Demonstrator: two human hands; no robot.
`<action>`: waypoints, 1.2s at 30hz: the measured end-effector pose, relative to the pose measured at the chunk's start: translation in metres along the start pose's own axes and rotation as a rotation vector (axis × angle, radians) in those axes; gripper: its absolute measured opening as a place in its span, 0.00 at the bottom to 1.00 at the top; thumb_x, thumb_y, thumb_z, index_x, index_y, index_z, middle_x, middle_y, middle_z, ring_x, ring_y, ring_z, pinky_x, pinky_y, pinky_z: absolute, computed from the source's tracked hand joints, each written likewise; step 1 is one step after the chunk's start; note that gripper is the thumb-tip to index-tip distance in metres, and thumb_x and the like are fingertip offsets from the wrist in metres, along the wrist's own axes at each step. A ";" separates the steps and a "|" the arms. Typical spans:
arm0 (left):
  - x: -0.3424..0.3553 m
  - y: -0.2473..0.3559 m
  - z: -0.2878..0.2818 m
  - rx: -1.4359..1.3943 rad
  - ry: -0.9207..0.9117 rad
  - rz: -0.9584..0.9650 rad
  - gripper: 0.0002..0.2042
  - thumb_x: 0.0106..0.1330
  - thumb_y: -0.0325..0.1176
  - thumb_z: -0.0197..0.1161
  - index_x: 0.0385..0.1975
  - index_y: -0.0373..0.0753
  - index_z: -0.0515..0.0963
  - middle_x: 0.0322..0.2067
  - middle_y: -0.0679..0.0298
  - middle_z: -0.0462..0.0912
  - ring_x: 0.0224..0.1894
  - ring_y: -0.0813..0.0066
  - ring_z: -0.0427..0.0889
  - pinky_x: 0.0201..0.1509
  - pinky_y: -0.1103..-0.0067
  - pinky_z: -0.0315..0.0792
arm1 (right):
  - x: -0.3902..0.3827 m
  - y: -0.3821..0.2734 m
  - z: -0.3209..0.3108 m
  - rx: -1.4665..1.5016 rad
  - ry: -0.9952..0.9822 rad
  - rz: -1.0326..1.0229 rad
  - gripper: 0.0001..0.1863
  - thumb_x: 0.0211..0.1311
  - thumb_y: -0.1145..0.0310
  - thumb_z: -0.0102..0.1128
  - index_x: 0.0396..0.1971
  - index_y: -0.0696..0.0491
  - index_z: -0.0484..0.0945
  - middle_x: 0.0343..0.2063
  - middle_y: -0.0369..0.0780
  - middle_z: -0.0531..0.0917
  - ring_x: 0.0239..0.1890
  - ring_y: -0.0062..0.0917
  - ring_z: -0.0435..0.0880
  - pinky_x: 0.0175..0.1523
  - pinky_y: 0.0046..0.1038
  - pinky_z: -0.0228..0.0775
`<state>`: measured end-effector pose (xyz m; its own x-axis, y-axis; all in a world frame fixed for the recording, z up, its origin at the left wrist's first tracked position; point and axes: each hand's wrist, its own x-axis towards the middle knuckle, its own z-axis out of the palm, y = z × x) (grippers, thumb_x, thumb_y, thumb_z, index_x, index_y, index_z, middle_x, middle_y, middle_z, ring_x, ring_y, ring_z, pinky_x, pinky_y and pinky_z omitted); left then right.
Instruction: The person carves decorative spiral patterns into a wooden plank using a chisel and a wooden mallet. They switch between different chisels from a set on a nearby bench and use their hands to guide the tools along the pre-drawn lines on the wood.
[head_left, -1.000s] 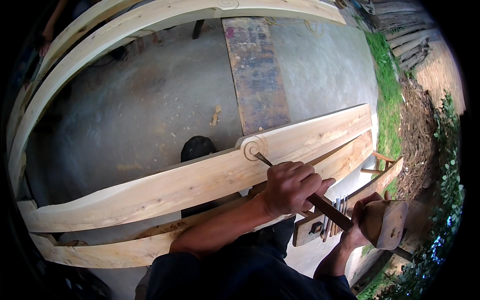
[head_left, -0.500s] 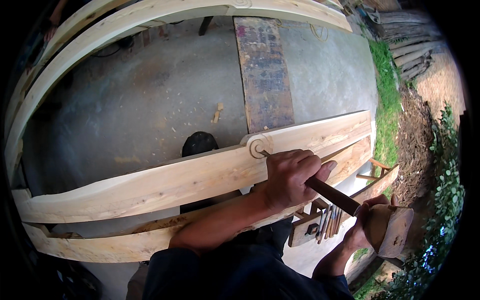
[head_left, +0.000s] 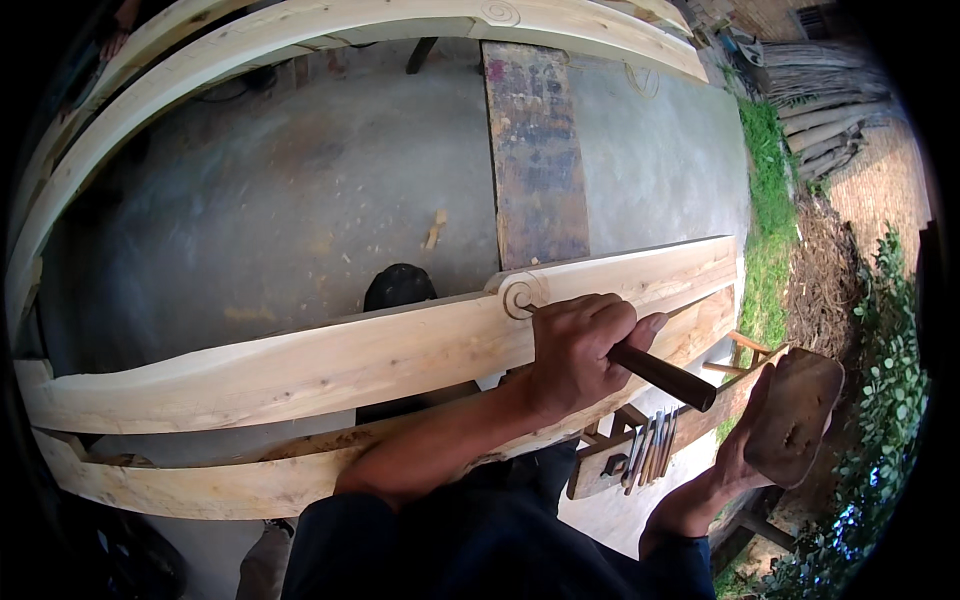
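My left hand (head_left: 578, 352) is closed round a carving chisel (head_left: 668, 378) with a dark handle. Its slim blade slants up-left to a spiral (head_left: 520, 298) cut into the rounded bump on the edge of a long pale wooden beam (head_left: 400, 372). To the right, my right hand (head_left: 738, 458) grips a block-like wooden mallet (head_left: 798, 420); its worn face is apart from the handle's end. My right fingers are partly hidden behind the mallet. A second timber (head_left: 240, 488) lies alongside the beam, closer to me.
Several carving tools (head_left: 652, 450) lie in a row on a small wooden bench (head_left: 592, 474) below my left hand. Across the concrete floor (head_left: 300, 200) stands a curved beam (head_left: 240, 55) with another spiral. A stained board (head_left: 540, 150) spans between. A person's hand (head_left: 115, 42) shows far left.
The mallet has swung away from the chisel's handle end, to the right and slightly up, with my right hand. My left hand and the blade have stayed at the spiral; the view has shifted slightly.
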<state>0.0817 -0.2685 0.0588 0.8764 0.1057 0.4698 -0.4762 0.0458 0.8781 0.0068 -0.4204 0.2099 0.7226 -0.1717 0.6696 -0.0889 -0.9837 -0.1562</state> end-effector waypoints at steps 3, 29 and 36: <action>-0.007 -0.001 -0.001 0.021 0.045 0.104 0.23 0.65 0.31 0.79 0.16 0.39 0.67 0.14 0.61 0.63 0.14 0.63 0.66 0.20 0.66 0.59 | -0.007 -0.003 -0.007 -0.041 -0.096 0.052 0.20 0.76 0.57 0.67 0.49 0.62 0.82 0.42 0.45 0.84 0.54 0.35 0.79 0.67 0.39 0.69; 0.005 0.002 -0.005 -0.013 -0.025 0.024 0.26 0.67 0.26 0.76 0.14 0.39 0.62 0.12 0.58 0.64 0.12 0.61 0.65 0.19 0.67 0.58 | 0.010 0.005 -0.016 0.032 -0.025 -0.087 0.34 0.72 0.64 0.72 0.70 0.64 0.70 0.58 0.46 0.85 0.58 0.31 0.84 0.65 0.32 0.72; -0.007 -0.002 -0.009 -0.003 -0.092 -0.030 0.26 0.71 0.27 0.73 0.14 0.38 0.62 0.13 0.61 0.63 0.13 0.69 0.65 0.19 0.69 0.58 | -0.001 -0.005 0.005 0.072 -0.370 -0.083 0.35 0.62 0.52 0.77 0.64 0.59 0.83 0.59 0.47 0.88 0.58 0.43 0.90 0.65 0.39 0.78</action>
<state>0.0764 -0.2599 0.0530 0.8933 0.0123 0.4493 -0.4493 0.0506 0.8919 0.0094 -0.4152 0.2065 0.9252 -0.0478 0.3766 0.0192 -0.9849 -0.1722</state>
